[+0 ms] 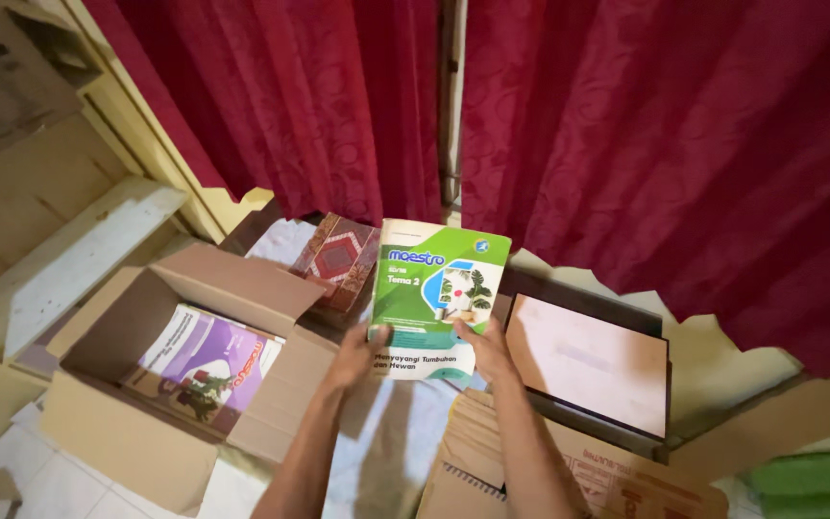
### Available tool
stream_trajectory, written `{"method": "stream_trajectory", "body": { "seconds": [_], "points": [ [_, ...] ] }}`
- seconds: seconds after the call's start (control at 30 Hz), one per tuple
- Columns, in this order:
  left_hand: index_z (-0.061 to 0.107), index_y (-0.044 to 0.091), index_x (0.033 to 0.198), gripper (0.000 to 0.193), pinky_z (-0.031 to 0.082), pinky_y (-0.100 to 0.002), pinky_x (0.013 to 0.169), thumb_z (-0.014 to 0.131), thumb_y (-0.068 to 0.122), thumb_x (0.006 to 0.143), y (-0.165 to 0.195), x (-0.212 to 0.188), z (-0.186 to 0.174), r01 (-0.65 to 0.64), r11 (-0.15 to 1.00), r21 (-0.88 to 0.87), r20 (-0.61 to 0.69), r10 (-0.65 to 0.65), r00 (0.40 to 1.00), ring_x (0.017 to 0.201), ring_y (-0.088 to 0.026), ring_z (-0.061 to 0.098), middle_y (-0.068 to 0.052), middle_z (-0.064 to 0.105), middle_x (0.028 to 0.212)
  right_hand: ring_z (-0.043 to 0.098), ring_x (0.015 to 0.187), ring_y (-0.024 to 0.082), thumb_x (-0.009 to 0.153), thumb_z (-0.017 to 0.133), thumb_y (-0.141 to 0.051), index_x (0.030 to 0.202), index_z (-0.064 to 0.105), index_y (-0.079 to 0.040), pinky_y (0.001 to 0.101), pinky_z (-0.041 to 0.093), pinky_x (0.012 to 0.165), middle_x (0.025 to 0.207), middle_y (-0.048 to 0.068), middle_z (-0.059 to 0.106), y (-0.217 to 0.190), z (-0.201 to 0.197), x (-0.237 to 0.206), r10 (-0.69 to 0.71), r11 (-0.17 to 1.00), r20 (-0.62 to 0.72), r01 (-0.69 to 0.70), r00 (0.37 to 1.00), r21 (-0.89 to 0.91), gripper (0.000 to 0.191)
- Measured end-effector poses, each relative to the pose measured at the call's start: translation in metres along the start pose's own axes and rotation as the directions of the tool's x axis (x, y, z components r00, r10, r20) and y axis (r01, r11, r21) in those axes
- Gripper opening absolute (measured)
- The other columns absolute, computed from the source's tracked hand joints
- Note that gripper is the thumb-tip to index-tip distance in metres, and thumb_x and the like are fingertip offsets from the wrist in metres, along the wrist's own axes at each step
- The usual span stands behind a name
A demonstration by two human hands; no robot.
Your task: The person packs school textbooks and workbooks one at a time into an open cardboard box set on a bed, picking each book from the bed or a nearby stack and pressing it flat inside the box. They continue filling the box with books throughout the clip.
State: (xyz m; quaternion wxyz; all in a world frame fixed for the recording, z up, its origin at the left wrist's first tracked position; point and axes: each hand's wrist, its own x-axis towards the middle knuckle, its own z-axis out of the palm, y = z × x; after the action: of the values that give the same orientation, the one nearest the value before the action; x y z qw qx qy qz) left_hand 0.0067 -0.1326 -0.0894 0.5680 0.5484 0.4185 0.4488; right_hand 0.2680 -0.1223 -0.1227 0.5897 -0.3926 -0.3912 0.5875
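**Green book held in both hands above open cartons**

Where the forearms enter from the bottom edge, a flattened brown carton [569,471] lies nearest, with the spiral edge of a notebook [473,478] showing at its left side. Above the white tiled floor [50,481], the left hand [357,354] grips the lower left corner of a green and white book [434,293], thumb curled over the cover and the remaining fingers closed behind it. The right hand [488,348] holds the lower right edge in the same way, thumb on the front, fingers wrapped out of sight underneath. The book is held face up, tilted slightly clockwise, between the two cartons.

To the left, an open cardboard box [117,404] stands with flaps spread; a purple and white book [206,360] lies flat inside it. To the right, a dark-edged box [660,332] holds a pale pink sheet [588,360]. Just beyond the held book, a red patterned book [338,258] rests flat. Farthest back, dark red curtains [626,125] hang across the width, and pale wooden boards [60,250] lean at the far left
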Motion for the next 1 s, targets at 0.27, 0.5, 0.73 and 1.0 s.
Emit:
{"method": "stream_trajectory", "body": {
  "seconds": [0.27,0.5,0.73,1.0],
  "points": [
    [0.073,-0.001,0.118,0.029,0.056,-0.031,0.086,0.064,0.017,0.097,0.009,-0.034,-0.009,0.158,0.986,-0.056,0.042,-0.156,0.987,0.092,-0.013,0.07,-0.007,0.078,0.107,0.068,0.1,0.019,0.091,0.072,-0.008,0.118,0.064,0.0,0.034,0.054,0.088,0.11,0.008,0.072,0.006,-0.012,-0.008,0.05,0.978,0.067,-0.062,0.997,0.199,0.029],
    [0.073,-0.003,0.112,0.032,0.059,-0.035,0.084,0.062,0.022,0.097,-0.014,-0.055,-0.037,0.373,0.902,-0.218,0.27,-0.312,0.911,0.091,-0.018,0.074,-0.012,0.079,0.103,0.068,0.105,0.019,0.089,0.075,-0.008,0.123,0.064,0.0,0.0356,0.054,0.094,0.115,0.008,0.073,0.006,-0.009,-0.01,0.024,0.986,0.255,-0.065,0.967,0.152,0.037],
    [0.072,0.0,0.12,0.033,0.054,-0.034,0.085,0.064,0.025,0.101,-0.023,-0.047,-0.053,0.165,0.986,-0.028,0.171,-0.158,0.973,0.094,-0.016,0.064,-0.01,0.073,0.104,0.071,0.096,0.02,0.093,0.073,-0.01,0.117,0.069,0.005,0.0358,0.058,0.087,0.11,0.012,0.076,-0.025,0.017,-0.024,-0.016,0.998,0.202,0.004,0.979,0.064,0.029],
    [0.063,-0.008,0.13,0.061,0.044,-0.044,0.087,0.045,0.048,0.113,0.026,-0.038,-0.071,-0.027,0.944,-0.329,-0.153,-0.025,0.988,0.097,-0.028,0.054,-0.015,0.065,0.111,0.071,0.087,0.012,0.092,0.072,-0.014,0.11,0.073,0.002,0.0307,0.059,0.075,0.099,0.007,0.079,-0.077,0.064,-0.059,0.029,0.913,0.24,0.073,0.97,-0.402,0.024]
  ]
}}
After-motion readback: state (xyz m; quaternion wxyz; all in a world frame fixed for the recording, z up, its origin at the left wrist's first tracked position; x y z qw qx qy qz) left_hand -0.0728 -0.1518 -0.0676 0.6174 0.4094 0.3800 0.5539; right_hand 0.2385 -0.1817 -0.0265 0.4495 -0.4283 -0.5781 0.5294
